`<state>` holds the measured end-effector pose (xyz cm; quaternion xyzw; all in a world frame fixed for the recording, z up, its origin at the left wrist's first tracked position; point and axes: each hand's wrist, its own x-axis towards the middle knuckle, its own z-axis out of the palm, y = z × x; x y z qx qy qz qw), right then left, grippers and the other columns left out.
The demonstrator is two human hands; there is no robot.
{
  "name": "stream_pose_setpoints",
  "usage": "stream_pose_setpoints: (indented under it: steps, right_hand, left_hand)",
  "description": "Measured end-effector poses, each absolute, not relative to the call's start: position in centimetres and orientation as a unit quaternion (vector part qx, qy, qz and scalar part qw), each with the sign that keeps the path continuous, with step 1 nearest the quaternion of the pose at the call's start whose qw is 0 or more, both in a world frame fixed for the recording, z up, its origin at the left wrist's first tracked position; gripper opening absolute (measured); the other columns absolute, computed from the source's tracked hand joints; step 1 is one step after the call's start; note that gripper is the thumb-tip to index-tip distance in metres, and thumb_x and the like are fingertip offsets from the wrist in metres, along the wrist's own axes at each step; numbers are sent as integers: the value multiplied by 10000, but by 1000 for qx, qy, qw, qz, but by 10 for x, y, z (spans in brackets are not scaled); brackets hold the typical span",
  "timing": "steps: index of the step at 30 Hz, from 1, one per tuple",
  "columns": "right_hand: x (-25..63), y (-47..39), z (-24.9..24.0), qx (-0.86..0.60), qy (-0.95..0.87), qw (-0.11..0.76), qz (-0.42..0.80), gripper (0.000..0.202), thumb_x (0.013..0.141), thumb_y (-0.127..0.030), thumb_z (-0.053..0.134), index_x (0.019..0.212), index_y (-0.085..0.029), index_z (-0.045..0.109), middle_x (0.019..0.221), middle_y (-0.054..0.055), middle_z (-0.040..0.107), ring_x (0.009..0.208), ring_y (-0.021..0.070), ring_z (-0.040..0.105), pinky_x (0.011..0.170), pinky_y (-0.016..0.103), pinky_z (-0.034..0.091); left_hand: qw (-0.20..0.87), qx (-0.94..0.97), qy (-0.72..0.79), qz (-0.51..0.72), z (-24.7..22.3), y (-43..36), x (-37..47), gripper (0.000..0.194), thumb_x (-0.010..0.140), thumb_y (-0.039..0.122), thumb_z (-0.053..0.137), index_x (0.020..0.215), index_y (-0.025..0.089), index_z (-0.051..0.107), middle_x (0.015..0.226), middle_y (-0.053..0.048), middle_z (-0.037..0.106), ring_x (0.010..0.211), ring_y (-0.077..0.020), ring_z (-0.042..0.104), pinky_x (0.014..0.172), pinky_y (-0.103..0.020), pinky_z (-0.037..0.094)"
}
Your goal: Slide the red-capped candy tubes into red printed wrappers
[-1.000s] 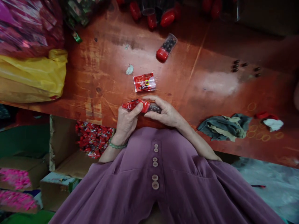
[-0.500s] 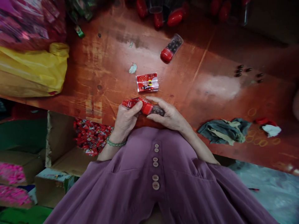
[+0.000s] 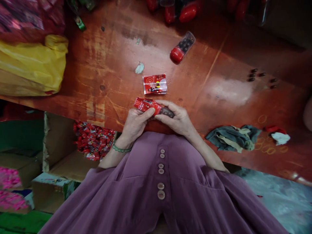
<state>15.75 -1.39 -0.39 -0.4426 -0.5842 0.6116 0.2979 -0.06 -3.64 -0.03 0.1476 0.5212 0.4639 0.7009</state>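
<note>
At the table's near edge, my left hand (image 3: 137, 122) pinches a red printed plastic sleeve (image 3: 143, 103), thumb on top. The sleeve reaches over the red end of a clear capsule-shaped bottle (image 3: 166, 112) filled with dark balls. My right hand (image 3: 179, 118) grips the bottle's clear end between thumb and fingers. Just beyond my hands a flat red printed sleeve (image 3: 155, 84) lies on the table. Farther off, another capsule-shaped bottle (image 3: 182, 47) with a red end and dark balls rests on its side.
Several dark balls (image 3: 262, 74) lie at the right, with a crumpled cloth (image 3: 234, 138) nearer me. A yellow bag (image 3: 34, 65) stands at the left. Below the edge, a cardboard box (image 3: 70, 165) holds small red packets (image 3: 94, 139). More red-ended bottles (image 3: 187, 13) sit at the back.
The red sleeve has come further over the bottle's red end and looks straighter. My left hand has shifted slightly right, its thumb now nearer the bottle. The whole view has moved a little.
</note>
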Motion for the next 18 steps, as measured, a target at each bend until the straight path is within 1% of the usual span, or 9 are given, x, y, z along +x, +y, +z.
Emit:
stream_pose_setpoints:
  steps: [3, 5, 7, 9, 12, 13, 15, 18]
  right_hand:
    - [148, -20, -10, -467, -544, 342, 607, 389, 853, -382, 684, 1200, -221, 615, 1159, 31, 695, 1044, 179, 662, 990, 362, 538]
    - [141, -23, -12, -486, -509, 353, 616, 401, 873, -417, 653, 1215, -220, 580, 1129, 37, 688, 994, 170, 670, 958, 357, 559]
    - [136, -25, -13, -506, -482, 348, 625, 430, 891, -478, 615, 1235, -230, 544, 1015, 26, 685, 842, 149, 670, 846, 337, 596]
    - [134, -25, -13, -513, -476, 338, 630, 444, 905, -532, 575, 1238, -243, 528, 905, 6, 663, 701, 125, 628, 727, 305, 599]
    - [135, -22, -12, -504, -475, 331, 641, 404, 943, -555, 497, 1209, -255, 543, 832, -14, 626, 613, 98, 567, 636, 259, 568]
    - [135, -21, -12, -501, -472, 333, 644, 390, 954, -550, 479, 1200, -256, 550, 827, -16, 621, 604, 92, 557, 621, 248, 559]
    - [136, -20, -13, -495, -470, 338, 648, 377, 961, -540, 469, 1187, -254, 565, 832, -17, 624, 603, 89, 553, 606, 239, 550]
    - [134, -22, -15, -500, -495, 346, 621, 376, 957, -535, 477, 1176, -249, 584, 884, -1, 652, 671, 109, 597, 663, 267, 570]
  left_hand:
    - [681, 126, 537, 482, -2, -37, 9, 355, 585, 491, 870, 673, 178, 729, 681, -12, 732, 667, -149, 682, 725, -300, 574]
    - [660, 129, 550, 495, -3, -37, 13, 369, 589, 507, 865, 629, 173, 710, 621, 2, 706, 602, -131, 655, 676, -288, 567]
    - [650, 142, 554, 501, -5, -36, 13, 387, 605, 528, 851, 600, 175, 692, 590, 11, 686, 565, -117, 633, 630, -274, 555]
    - [658, 152, 545, 497, -4, -34, 9, 421, 627, 582, 817, 602, 183, 684, 604, 3, 690, 595, -128, 650, 623, -272, 556]
    - [682, 146, 521, 493, -2, -33, 1, 471, 676, 671, 731, 706, 201, 717, 684, -17, 719, 701, -155, 691, 661, -284, 572]
    - [685, 144, 517, 493, -2, -33, -1, 468, 684, 669, 727, 733, 203, 724, 698, -19, 723, 716, -156, 694, 670, -285, 573]
    - [681, 149, 521, 492, -2, -34, -3, 430, 676, 616, 766, 716, 190, 718, 687, -18, 716, 699, -151, 689, 672, -285, 569]
    - [663, 156, 545, 489, -5, -36, 2, 383, 635, 526, 834, 639, 169, 698, 617, -8, 686, 614, -136, 657, 647, -289, 551]
